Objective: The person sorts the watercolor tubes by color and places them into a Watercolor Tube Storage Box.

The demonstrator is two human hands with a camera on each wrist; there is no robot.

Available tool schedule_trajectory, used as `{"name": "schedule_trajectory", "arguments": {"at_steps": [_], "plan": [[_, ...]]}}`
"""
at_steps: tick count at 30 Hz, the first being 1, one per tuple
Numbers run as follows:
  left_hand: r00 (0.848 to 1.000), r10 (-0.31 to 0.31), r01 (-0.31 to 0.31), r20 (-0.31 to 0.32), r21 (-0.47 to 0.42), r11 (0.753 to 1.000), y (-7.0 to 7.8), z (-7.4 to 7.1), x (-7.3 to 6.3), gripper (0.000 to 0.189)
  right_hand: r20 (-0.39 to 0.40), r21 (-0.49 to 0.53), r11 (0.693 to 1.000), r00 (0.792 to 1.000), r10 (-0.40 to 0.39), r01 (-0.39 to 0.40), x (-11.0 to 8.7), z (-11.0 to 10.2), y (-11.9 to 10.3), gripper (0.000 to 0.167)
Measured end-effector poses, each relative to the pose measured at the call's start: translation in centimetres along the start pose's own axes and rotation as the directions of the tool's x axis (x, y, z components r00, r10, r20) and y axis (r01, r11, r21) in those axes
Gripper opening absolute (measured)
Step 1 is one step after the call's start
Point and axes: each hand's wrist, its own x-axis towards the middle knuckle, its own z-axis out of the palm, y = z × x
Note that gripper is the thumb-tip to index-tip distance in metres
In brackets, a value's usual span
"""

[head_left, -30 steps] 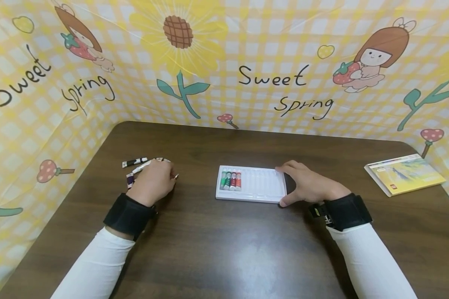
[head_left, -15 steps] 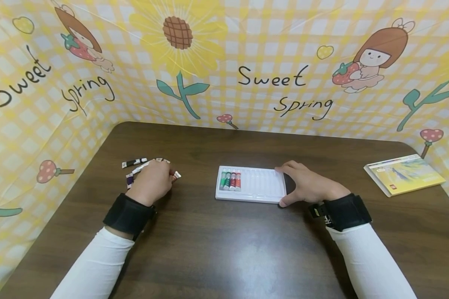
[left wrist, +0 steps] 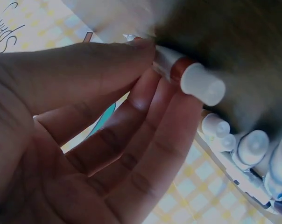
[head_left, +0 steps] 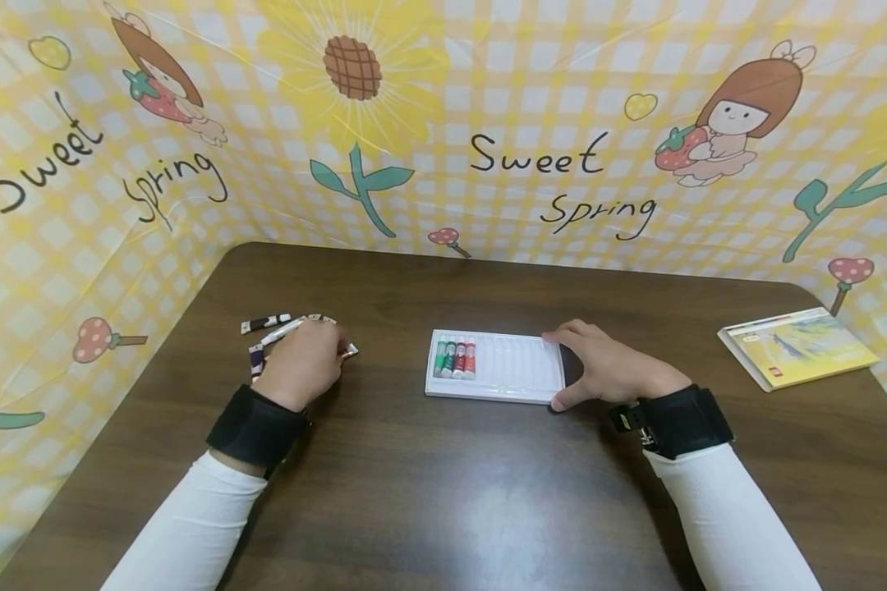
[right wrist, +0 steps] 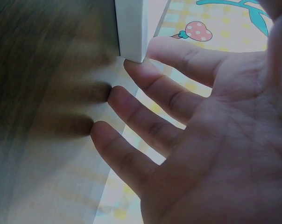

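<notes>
My left hand (head_left: 301, 365) pinches a small paint tube (left wrist: 182, 70) between thumb and fingers; it has a white cap and a reddish-brown band. The tube's crimped end pokes out beside the hand in the head view. Around that hand lie other loose tubes: a black-banded tube (head_left: 266, 323), a white tube (head_left: 282, 331) and a purple tube (head_left: 256, 361). My right hand (head_left: 612, 365) holds the right end of a white plastic tray (head_left: 519, 361), thumb at the near corner and a finger at the far one. Several green and red tubes (head_left: 456, 358) fill the tray's left slots.
A yellow printed box (head_left: 801, 349) lies at the table's far right. A yellow checked cloth (head_left: 414, 189) rises behind the brown table (head_left: 451, 476) and along its sides. More white tube caps (left wrist: 253, 144) show beyond my left fingers.
The tube in my left fingers has turned a little, its crimped end now showing farther out to the right. My right hand and the tray have stayed in place.
</notes>
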Motion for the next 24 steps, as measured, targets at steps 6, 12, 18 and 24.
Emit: {"name": "schedule_trajectory", "arguments": {"at_steps": [6,12,18,24], "plan": [[1.0,-0.023,0.023,-0.006,0.001,1.0,0.25,0.17,-0.01,0.016,0.001,-0.001,1.0,1.0,0.009,-0.009,-0.03,-0.08,-0.11,0.1],[1.0,-0.011,0.011,-0.012,-0.008,1.0,0.68,0.32,-0.02,0.018,0.001,0.004,1.0,1.0,0.006,-0.006,-0.06,-0.07,-0.14,0.1],[0.999,0.05,-0.05,-0.004,-0.033,0.998,0.82,0.53,-0.03,0.022,0.005,0.01,1.0,1.0,0.015,-0.015,-0.02,-0.07,-0.08,0.1],[0.996,0.085,-0.084,0.01,-0.071,0.994,0.95,0.46,-0.03,0.02,0.006,0.006,1.0,1.0,0.009,-0.009,-0.12,-0.07,-0.12,0.101]]}}
